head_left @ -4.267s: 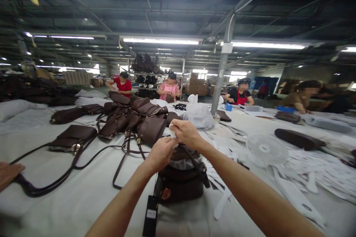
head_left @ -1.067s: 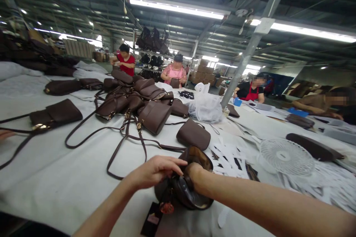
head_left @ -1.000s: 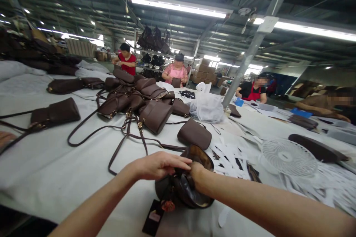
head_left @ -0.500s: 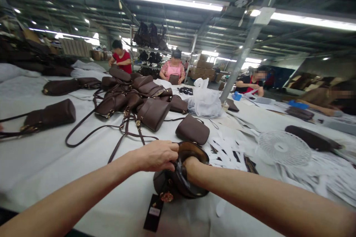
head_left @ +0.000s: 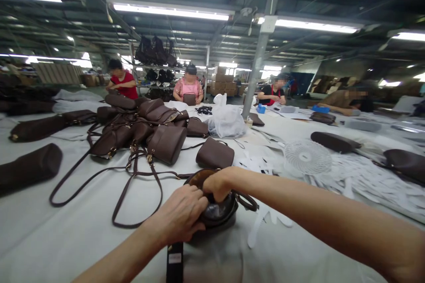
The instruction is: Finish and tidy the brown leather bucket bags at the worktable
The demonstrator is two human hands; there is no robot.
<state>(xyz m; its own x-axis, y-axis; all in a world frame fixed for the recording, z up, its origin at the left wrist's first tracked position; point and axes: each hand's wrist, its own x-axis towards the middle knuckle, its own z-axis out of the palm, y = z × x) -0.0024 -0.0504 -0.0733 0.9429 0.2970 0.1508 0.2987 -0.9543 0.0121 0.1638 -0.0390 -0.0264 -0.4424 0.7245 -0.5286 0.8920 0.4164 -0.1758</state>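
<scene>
Head view: open dark bag (head_left: pixel 217 221) sits near, centre, on the white-covered table (head_left: pixel 109 247), mouth up, shiny lining showing. Left hand (head_left: pixel 184 212) is closed over the left side of its rim, fingers curled. Right hand (head_left: pixel 217 185) reaches into the mouth from the right; fingertips hidden inside, can't tell if wide, narrow or holding something. Black tag (head_left: pixel 175 258) with a pale label lies at the bag's near left, below left hand; a short strap loop (head_left: pixel 247 201) sticks out right. White cut pieces (head_left: pixel 255 230) just right of the bag. Brown pouch (head_left: pixel 215 154) lies just beyond it. Farther left, heap of brown bags (head_left: pixel 166 143), long straps trailing near. Right side: white round fan (head_left: pixel 307 158), more white strips (head_left: pixel 361 181) around it. Beyond, white plastic bag (head_left: pixel 227 121) left of a metal post (head_left: pixel 257 66). Far side, four people at work: red top (head_left: pixel 125 84), pink apron (head_left: pixel 189 89), red apron (head_left: pixel 275 93), brown top (head_left: pixel 338 99). Cardboard boxes (head_left: pixel 223 85) and hanging dark bags (head_left: pixel 154 51) farthest.
</scene>
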